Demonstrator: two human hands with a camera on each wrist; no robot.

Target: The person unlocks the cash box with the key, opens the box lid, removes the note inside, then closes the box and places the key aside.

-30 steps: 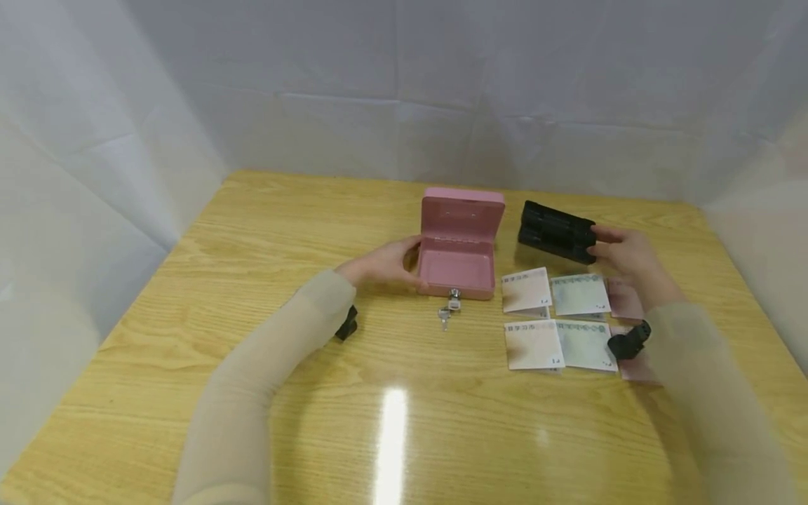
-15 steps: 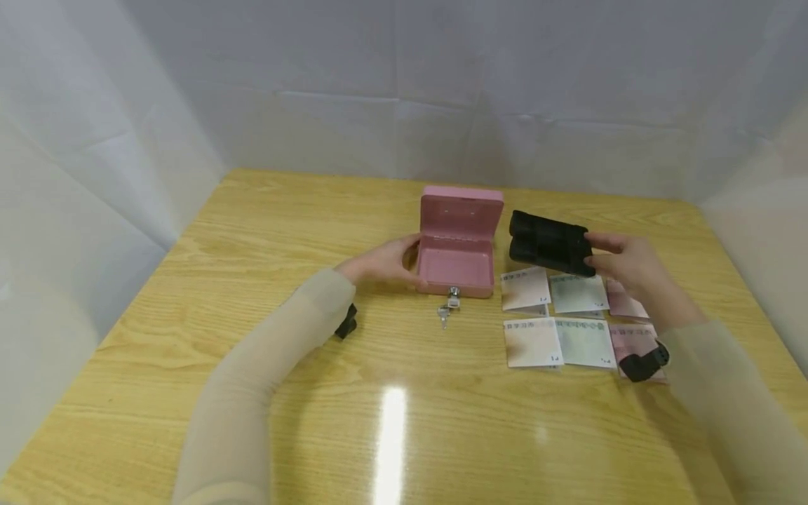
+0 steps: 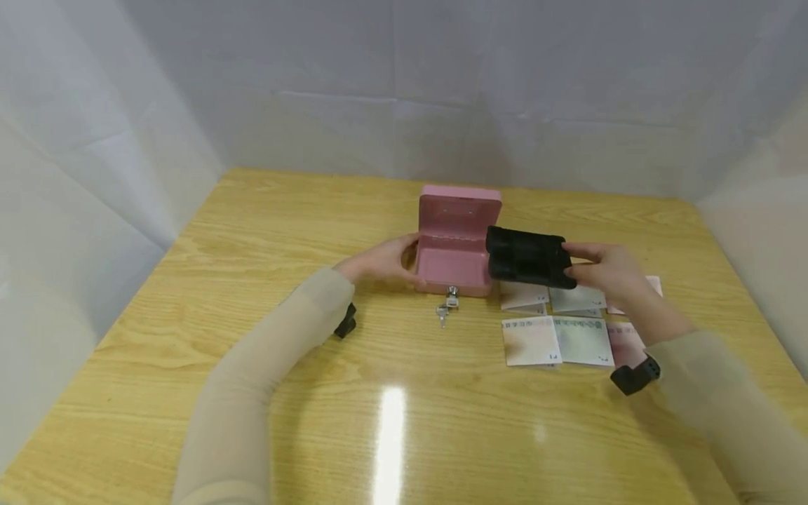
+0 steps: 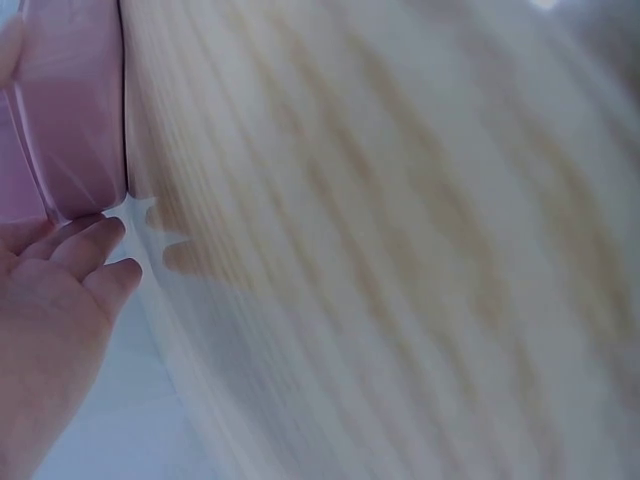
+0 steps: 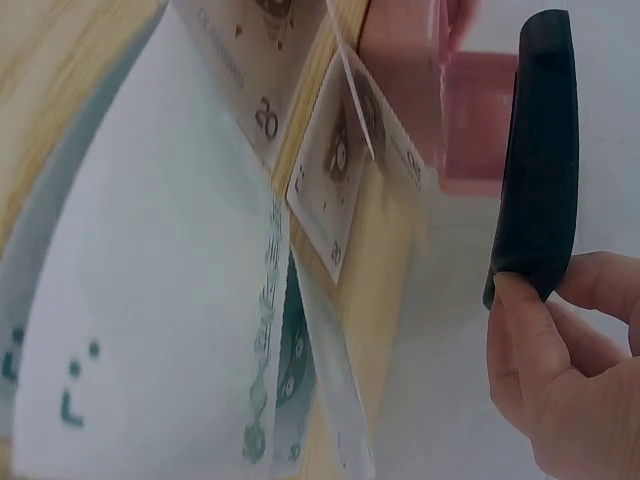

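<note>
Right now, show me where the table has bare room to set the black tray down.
Bare wood lies left of the pink cash box, beyond the left hand, and along the near edge of the table. It is crowded right of the box: banknotes cover that patch, under the black tray in the right hand; keys hang in front.

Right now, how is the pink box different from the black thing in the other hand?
The pink box sits on the table with its lid up; the black tray is held in the air. The left hand only steadies the box's side, while the right hand pinches the tray's end. Both are small and boxy.
</note>
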